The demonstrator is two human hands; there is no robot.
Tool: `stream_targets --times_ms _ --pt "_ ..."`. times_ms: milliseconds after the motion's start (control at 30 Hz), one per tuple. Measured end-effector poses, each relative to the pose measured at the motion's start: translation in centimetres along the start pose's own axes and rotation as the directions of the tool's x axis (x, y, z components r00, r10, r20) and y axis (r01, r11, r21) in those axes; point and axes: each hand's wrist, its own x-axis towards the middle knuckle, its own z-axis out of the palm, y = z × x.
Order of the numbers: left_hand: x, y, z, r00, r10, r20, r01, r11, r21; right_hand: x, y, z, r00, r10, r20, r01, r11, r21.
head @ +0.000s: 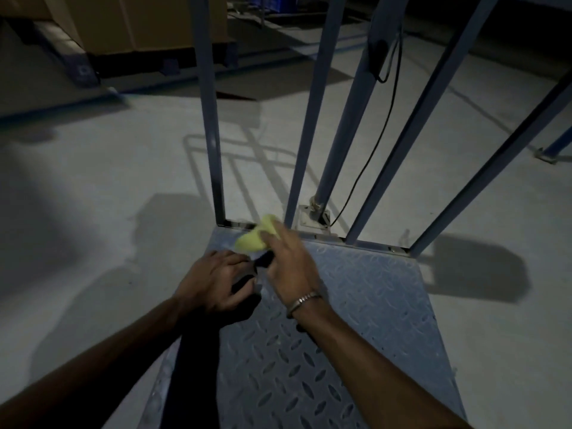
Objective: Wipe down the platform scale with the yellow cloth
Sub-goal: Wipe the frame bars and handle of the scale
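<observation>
The platform scale (365,305) is a grey checker-plate deck lying on the floor in the lower middle of the view. My right hand (289,261) is over the deck's far left corner, its fingers closed around a bunched yellow cloth (252,238) that sticks out beyond the fingertips. A metal bracelet circles that wrist. My left hand (213,281) rests just left of it, near the deck's left edge, fingers curled down over a dark shape that I cannot make out. Dark shadow hides the deck under both forearms.
A blue rail frame (213,119) with several upright bars rises from the deck's far edge. A blue column (343,125) stands behind it on a base bracket, with a black cable (377,144) running down. Pale concrete floor surrounds the scale. Cardboard boxes on a pallet (139,29) stand at the back left.
</observation>
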Motion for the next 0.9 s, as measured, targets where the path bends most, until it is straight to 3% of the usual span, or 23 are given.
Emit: stream_targets --times_ms 67,200,300,467,567,800,833,900 --pt "-1.4 -0.4 -0.1 0.996 -0.081 -0.039 0.080 0.997 -0.021 1.8 -2.2 1.5 0.997 -0.077 0.013 0.076 0.994 0.082" --pt "-4.1 0.7 2.2 0.978 -0.176 -0.109 0.166 0.982 -0.090 5.8 -3.0 4.1 0.989 0.041 0.140 -0.057 0.992 0.113" --pt "-3.5 0.5 1.7 0.977 -0.173 -0.125 0.154 0.977 -0.147 6.8 -3.5 7.1 0.950 0.112 0.292 -0.107 0.994 -0.036" --pt "-3.6 0.4 2.5 0.974 -0.163 -0.160 0.137 0.977 -0.162 6.9 -2.4 6.8 0.907 0.048 0.419 0.070 0.962 -0.262" --pt "-3.8 0.2 3.1 0.962 -0.201 -0.183 0.171 0.971 -0.169 6.5 -3.1 5.6 0.918 0.155 0.365 0.022 0.899 -0.436" --pt "-4.0 1.0 2.7 0.933 -0.181 -0.312 0.125 0.974 -0.189 6.4 -3.3 3.4 0.908 0.324 0.267 -0.151 0.846 -0.511" --pt "-4.1 1.0 2.8 0.931 -0.187 -0.313 0.133 0.974 -0.186 6.6 -3.0 3.0 0.910 0.337 0.241 -0.177 0.842 -0.510" --pt "-4.1 0.8 2.9 0.928 -0.185 -0.322 0.134 0.975 -0.175 6.6 -3.2 3.1 0.952 0.219 0.214 -0.115 0.903 -0.414"
